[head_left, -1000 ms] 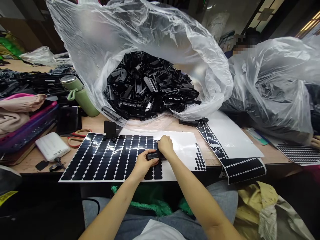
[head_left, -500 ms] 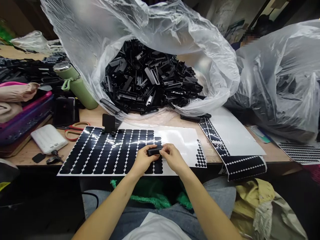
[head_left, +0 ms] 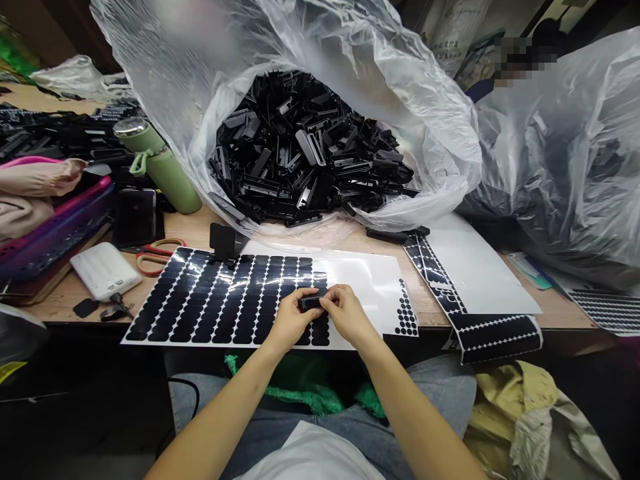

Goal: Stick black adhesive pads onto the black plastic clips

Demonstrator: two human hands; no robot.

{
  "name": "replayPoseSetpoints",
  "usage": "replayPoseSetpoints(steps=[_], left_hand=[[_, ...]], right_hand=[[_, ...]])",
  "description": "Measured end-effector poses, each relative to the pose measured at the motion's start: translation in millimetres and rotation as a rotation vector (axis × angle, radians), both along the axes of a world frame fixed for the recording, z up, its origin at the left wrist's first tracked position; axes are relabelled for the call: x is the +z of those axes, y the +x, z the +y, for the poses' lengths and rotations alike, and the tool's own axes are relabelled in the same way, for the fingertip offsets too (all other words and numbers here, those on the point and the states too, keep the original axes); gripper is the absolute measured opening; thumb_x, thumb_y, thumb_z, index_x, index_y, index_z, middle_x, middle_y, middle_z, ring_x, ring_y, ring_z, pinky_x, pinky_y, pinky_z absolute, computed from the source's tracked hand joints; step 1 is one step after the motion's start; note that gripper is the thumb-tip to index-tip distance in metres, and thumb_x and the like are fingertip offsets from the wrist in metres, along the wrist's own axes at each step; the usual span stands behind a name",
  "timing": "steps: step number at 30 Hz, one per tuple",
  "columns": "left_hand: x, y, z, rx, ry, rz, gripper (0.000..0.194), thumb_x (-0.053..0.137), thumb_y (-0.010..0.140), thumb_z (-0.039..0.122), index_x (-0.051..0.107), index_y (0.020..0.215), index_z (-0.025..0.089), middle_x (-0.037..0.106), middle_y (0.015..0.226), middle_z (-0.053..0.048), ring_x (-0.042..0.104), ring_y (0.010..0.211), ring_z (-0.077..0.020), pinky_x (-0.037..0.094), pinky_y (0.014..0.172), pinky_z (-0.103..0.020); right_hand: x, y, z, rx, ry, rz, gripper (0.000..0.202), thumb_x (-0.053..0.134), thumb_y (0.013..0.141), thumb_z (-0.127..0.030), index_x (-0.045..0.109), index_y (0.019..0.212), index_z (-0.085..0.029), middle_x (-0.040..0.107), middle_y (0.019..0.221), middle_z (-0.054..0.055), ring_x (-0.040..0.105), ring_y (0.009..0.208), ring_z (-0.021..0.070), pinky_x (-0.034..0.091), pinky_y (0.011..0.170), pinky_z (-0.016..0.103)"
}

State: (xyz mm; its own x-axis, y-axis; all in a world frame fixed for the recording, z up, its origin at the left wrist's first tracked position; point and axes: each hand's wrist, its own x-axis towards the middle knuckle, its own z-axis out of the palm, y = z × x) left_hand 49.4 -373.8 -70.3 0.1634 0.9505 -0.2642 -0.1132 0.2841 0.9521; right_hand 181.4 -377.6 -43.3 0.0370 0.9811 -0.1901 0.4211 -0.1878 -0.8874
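Between both hands, just above a sheet of black stickers point(head_left: 200, 300), is a small black plastic part point(head_left: 311, 303). My left hand point(head_left: 290, 321) grips its left end between thumb and fingers. On its right end, my right hand point(head_left: 346, 312) pinches with thumb and forefinger; whether a sticker lies under those fingertips I cannot make out. The sheet's right portion is bare white backing. Behind it a large clear plastic bag point(head_left: 430, 133) lies open, full of similar black plastic parts point(head_left: 300, 153).
At left are a green bottle point(head_left: 167, 173), a phone point(head_left: 136, 217), red-handled scissors point(head_left: 150, 260), a white power bank point(head_left: 105, 272) and a purple basket point(head_left: 60, 233). A small black stand point(head_left: 224, 241) touches the sheet's back edge. More sticker sheets point(head_left: 495, 333) and another bag point(head_left: 560, 147) are at right.
The view has shifted slightly. Both hands stay on the black plastic part over the sheet, with hardly any change in grip.
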Motion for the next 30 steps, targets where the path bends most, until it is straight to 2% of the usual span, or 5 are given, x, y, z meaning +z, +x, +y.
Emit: replayPoseSetpoints(steps=[9, 21, 24, 27, 30], left_hand=[[-0.7, -0.3, -1.2, 0.008, 0.035, 0.041, 0.038, 0.07, 0.06, 0.018, 0.061, 0.097, 0.017, 0.064, 0.076, -0.001, 0.059, 0.066, -0.0138, 0.049, 0.064, -0.026], [-3.2, 0.1, 0.3, 0.014, 0.003, -0.015, 0.04, 0.072, 0.06, 0.02, 0.058, 0.097, 0.015, 0.063, 0.079, -0.003, 0.061, 0.074, -0.0165, 0.051, 0.073, -0.032], [1.3, 0.5, 2.1, 0.018, -0.033, -0.054, 0.04, 0.073, 0.059, 0.021, 0.057, 0.096, 0.014, 0.063, 0.077, -0.003, 0.062, 0.072, -0.0164, 0.051, 0.074, -0.034], [12.5, -1.9, -9.1, -0.029, -0.037, -0.003, 0.042, 0.071, 0.061, 0.023, 0.056, 0.099, 0.015, 0.063, 0.08, -0.004, 0.062, 0.07, -0.0164, 0.051, 0.072, -0.033], [27.4, -6.4, -38.7, -0.259, 0.123, 0.214, 0.036, 0.064, 0.069, 0.024, 0.058, 0.104, 0.019, 0.063, 0.096, -0.005, 0.061, 0.083, -0.0181, 0.049, 0.075, -0.031]], right_hand=[[-1.2, -5.3, -0.6, -0.018, 0.077, -0.099, 0.012, 0.048, 0.074, -0.026, 0.052, 0.065, -0.019, 0.049, 0.092, 0.007, 0.048, 0.088, 0.0204, 0.041, 0.078, 0.036], [-11.6, -12.7, -2.8, -0.038, 0.211, -0.205, 0.012, 0.045, 0.078, -0.023, 0.048, 0.067, -0.021, 0.049, 0.086, 0.006, 0.047, 0.09, 0.0211, 0.037, 0.083, 0.038], [-11.0, -14.7, -3.6, -0.111, 0.255, -0.225, 0.008, 0.049, 0.077, -0.026, 0.047, 0.073, -0.02, 0.049, 0.086, 0.005, 0.048, 0.086, 0.0204, 0.039, 0.079, 0.036], [-7.8, -1.4, -13.7, -0.248, 0.32, -0.211, 0.023, 0.057, 0.073, -0.034, 0.045, 0.087, -0.02, 0.048, 0.092, 0.006, 0.047, 0.082, 0.019, 0.04, 0.074, 0.033], [-9.4, 36.7, -36.4, -0.412, 0.36, -0.199, 0.029, 0.054, 0.075, -0.041, 0.044, 0.092, -0.019, 0.049, 0.09, 0.005, 0.048, 0.077, 0.017, 0.041, 0.07, 0.031]])
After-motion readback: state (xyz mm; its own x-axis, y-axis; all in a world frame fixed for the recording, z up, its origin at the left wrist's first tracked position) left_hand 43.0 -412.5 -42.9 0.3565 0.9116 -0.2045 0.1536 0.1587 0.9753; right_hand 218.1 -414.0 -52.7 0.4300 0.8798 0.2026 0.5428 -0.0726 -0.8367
